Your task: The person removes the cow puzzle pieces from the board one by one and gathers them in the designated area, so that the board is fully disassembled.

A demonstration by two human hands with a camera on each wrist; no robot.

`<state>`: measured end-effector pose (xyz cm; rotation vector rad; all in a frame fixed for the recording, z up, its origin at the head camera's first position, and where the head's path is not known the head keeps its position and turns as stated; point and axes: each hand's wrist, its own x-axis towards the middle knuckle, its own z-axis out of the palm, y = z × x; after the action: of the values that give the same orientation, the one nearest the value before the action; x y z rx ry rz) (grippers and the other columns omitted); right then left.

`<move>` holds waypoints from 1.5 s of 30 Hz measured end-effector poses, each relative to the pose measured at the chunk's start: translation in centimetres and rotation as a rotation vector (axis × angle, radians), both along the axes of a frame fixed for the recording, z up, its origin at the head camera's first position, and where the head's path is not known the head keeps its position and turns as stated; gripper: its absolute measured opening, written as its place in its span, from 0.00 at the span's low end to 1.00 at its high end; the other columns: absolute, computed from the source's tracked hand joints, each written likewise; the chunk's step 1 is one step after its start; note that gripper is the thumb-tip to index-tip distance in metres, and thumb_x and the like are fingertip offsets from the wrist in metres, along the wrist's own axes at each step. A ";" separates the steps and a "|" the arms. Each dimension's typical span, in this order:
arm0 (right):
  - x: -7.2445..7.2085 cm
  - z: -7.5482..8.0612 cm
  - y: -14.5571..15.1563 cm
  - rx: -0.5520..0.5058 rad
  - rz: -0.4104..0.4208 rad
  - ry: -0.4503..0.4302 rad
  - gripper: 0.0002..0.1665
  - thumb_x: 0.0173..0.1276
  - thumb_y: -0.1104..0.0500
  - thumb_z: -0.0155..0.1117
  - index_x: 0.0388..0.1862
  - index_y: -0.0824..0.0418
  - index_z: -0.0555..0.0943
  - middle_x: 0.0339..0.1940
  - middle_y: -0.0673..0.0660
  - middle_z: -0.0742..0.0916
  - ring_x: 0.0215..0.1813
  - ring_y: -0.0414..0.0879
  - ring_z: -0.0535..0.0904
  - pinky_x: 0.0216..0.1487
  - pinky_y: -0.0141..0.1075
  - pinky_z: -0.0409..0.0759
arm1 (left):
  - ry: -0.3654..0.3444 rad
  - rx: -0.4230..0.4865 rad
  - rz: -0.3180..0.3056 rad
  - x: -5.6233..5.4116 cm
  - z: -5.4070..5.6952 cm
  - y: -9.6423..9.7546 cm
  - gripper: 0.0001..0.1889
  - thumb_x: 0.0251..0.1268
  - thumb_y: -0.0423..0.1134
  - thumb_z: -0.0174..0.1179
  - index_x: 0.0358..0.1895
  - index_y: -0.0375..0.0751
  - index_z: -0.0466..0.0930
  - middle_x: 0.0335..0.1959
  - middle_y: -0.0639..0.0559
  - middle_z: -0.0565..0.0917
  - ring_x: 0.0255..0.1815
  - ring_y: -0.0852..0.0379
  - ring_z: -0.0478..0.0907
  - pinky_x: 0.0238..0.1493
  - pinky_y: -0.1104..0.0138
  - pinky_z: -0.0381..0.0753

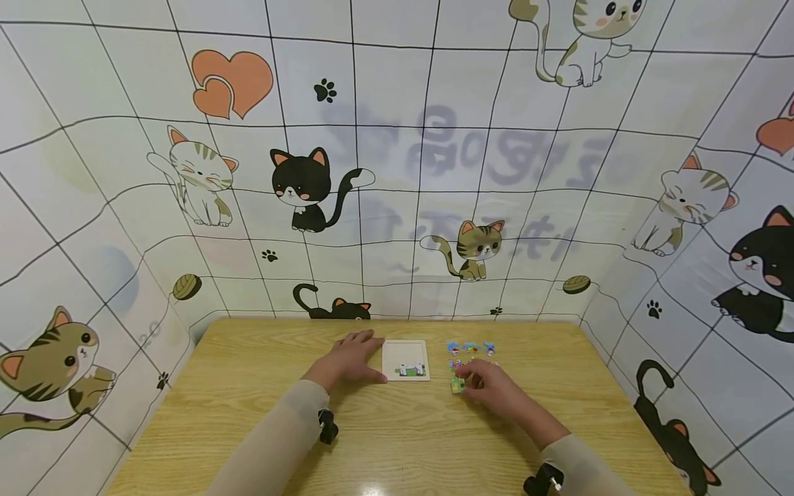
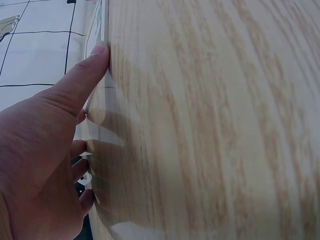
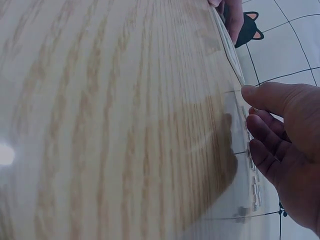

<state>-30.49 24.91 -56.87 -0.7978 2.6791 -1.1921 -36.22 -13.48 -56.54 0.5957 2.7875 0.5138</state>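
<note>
In the head view, my left hand (image 1: 353, 358) lies at the left side of a small pale puzzle board (image 1: 403, 353). Its fingers are extended and its thumb touches the board's edge near the lower corner. Green and white puzzle pieces (image 1: 411, 370) fill part of the board's bottom. To the right, my right hand (image 1: 493, 387) pinches a green and yellow puzzle piece (image 1: 457, 385) with its thumb and fingertips, low over the table. From the right wrist, the thumb and fingers of the right hand (image 3: 287, 135) curve toward each other; that piece is hidden there.
Several colourful loose puzzle pieces (image 1: 471, 347) lie in rows right of the board, some partly covered by the right hand. The wooden table (image 1: 260, 372) meets a cat-patterned wall covering (image 1: 397, 158) at the back and sides.
</note>
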 end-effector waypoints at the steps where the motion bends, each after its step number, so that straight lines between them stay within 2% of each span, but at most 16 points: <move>1: 0.0 0.0 0.0 0.002 -0.001 -0.005 0.19 0.74 0.67 0.77 0.62 0.66 0.87 0.55 0.59 0.88 0.46 0.42 0.81 0.45 0.37 0.83 | -0.001 0.001 0.000 0.0 0.0 0.0 0.52 0.66 0.69 0.75 0.89 0.55 0.64 0.91 0.43 0.56 0.90 0.33 0.51 0.84 0.34 0.53; 7: -0.1 -0.4 0.1 0.020 0.002 -0.027 0.18 0.76 0.66 0.76 0.61 0.64 0.86 0.56 0.58 0.87 0.47 0.44 0.82 0.46 0.37 0.83 | -0.004 -0.003 -0.004 0.0 0.0 0.0 0.53 0.66 0.69 0.75 0.89 0.56 0.63 0.91 0.43 0.56 0.90 0.33 0.51 0.85 0.34 0.53; 18: -0.6 -0.6 0.0 0.056 0.007 0.002 0.17 0.75 0.67 0.76 0.60 0.66 0.86 0.54 0.59 0.87 0.47 0.48 0.82 0.47 0.38 0.83 | 0.000 -0.009 -0.006 0.2 0.3 0.0 0.53 0.66 0.69 0.75 0.89 0.54 0.64 0.91 0.42 0.56 0.90 0.33 0.51 0.85 0.35 0.54; 26: -0.6 -0.6 0.1 0.073 0.006 0.017 0.17 0.75 0.67 0.76 0.60 0.66 0.86 0.55 0.59 0.87 0.47 0.45 0.82 0.47 0.38 0.83 | -0.004 -0.011 -0.005 0.1 0.4 0.1 0.53 0.66 0.69 0.75 0.89 0.54 0.64 0.91 0.42 0.56 0.90 0.33 0.52 0.84 0.34 0.55; 45: -0.6 -0.3 -0.1 0.039 -0.009 -0.020 0.18 0.74 0.65 0.78 0.60 0.66 0.86 0.53 0.58 0.85 0.46 0.49 0.81 0.46 0.37 0.82 | -0.003 -0.017 -0.011 0.0 0.3 0.0 0.53 0.67 0.68 0.75 0.89 0.53 0.63 0.91 0.42 0.56 0.89 0.33 0.52 0.84 0.34 0.56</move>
<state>-31.13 24.77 -57.20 -0.7641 2.6838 -1.1405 -36.24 -13.44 -56.21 0.6058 2.7817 0.4872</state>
